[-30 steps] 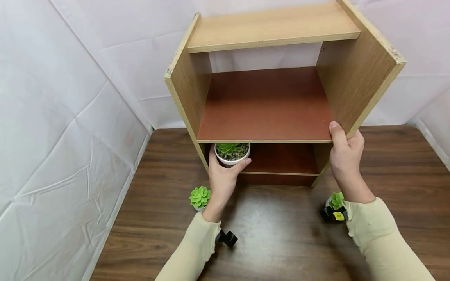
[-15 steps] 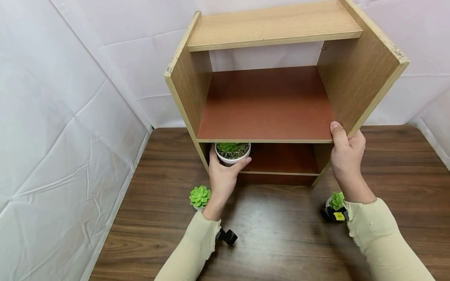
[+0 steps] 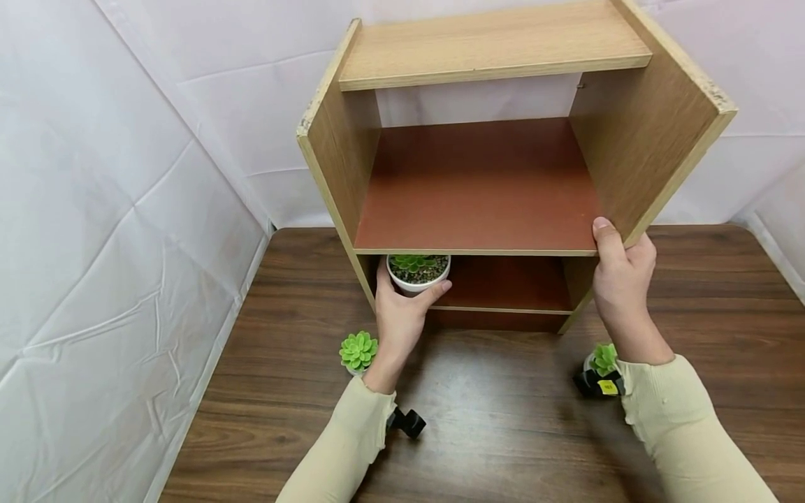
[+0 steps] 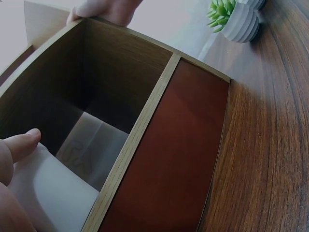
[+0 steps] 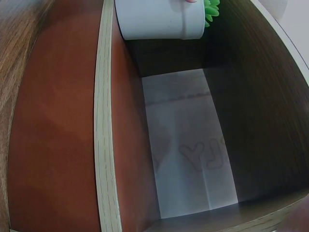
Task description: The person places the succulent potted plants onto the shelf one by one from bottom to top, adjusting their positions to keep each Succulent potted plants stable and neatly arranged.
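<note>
My left hand [image 3: 400, 318] holds a white round pot [image 3: 410, 287] with a green succulent [image 3: 411, 263] and gravel in it, thumb along its near side. The pot is at the left end of the lower compartment of a wooden shelf unit [image 3: 478, 188]; the middle board hides part of the plant. In the right wrist view the pot's white wall [image 5: 159, 19] shows just above the bottom board. My right hand [image 3: 621, 286] grips the unit's right side panel, thumb on the front of the red-brown middle board.
A small potted succulent [image 3: 358, 351] stands on the dark wood table [image 3: 239, 419], left of my left wrist. Another succulent [image 3: 604, 358] is partly hidden behind the right wrist camera [image 3: 597, 383]. White sheeting [image 3: 126, 209] hangs behind and to the left.
The shelf unit shifts very slightly to the right in the head view, and both hands with it. Both hands keep the same hold.
</note>
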Demonstrator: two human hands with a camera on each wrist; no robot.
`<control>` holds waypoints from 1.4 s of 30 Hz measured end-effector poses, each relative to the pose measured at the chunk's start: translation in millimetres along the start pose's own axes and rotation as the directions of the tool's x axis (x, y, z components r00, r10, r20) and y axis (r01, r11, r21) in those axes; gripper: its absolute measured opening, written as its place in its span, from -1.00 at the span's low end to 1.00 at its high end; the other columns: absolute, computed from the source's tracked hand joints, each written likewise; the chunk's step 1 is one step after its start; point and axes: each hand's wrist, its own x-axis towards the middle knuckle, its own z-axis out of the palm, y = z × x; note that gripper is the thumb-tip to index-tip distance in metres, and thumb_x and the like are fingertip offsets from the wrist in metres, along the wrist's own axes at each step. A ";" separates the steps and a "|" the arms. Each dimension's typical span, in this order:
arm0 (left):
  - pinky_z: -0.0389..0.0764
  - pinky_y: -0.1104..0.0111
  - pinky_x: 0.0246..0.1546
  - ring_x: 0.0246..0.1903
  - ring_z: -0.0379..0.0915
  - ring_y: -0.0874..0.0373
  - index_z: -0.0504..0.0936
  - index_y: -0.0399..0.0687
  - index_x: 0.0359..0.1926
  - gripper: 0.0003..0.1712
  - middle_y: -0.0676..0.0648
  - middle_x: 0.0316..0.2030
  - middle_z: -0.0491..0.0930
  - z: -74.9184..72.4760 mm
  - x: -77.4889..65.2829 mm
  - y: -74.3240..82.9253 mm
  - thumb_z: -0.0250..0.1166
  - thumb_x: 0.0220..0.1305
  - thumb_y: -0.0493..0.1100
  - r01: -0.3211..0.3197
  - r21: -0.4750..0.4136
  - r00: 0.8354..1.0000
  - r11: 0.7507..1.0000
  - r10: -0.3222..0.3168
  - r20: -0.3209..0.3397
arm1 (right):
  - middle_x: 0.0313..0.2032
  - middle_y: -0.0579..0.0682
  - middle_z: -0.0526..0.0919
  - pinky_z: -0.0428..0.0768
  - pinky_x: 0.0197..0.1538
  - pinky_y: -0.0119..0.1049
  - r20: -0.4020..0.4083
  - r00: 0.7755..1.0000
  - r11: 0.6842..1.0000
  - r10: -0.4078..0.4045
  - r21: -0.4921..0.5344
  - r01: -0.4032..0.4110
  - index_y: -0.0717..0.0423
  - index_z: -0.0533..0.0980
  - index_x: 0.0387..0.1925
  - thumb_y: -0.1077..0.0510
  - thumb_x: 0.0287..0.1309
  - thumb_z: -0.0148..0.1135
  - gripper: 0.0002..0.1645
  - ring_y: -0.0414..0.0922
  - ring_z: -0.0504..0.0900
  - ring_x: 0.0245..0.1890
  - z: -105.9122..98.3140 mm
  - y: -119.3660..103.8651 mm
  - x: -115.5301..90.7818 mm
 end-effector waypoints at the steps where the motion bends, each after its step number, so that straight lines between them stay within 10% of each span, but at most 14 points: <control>1: 0.29 0.22 0.20 0.19 0.30 0.15 0.21 0.10 0.45 0.15 0.03 0.22 0.38 0.0 0.0 -0.3 0.66 -0.15 -0.08 0.004 0.003 1.000 1.000 -0.004 0.000 | -0.45 -0.08 0.67 0.42 -0.17 -0.39 0.000 1.000 1.000 0.003 -0.002 -0.003 0.14 0.64 -0.28 0.21 0.28 0.21 -0.88 -0.19 0.58 -0.40 -0.1 0.1 -0.1; 42: 0.29 0.23 0.21 0.20 0.29 0.21 0.16 0.24 0.47 0.17 0.13 0.23 0.36 -2.1 -1.6 -7.3 0.64 -0.12 0.00 -0.002 0.044 1.000 0.999 0.001 0.019 | -0.45 -0.10 0.65 0.40 -0.16 -0.39 0.007 1.000 0.999 0.025 -0.030 -0.025 0.13 0.63 -0.28 0.18 0.30 0.20 -0.87 -0.19 0.55 -0.37 -2.8 0.6 -0.1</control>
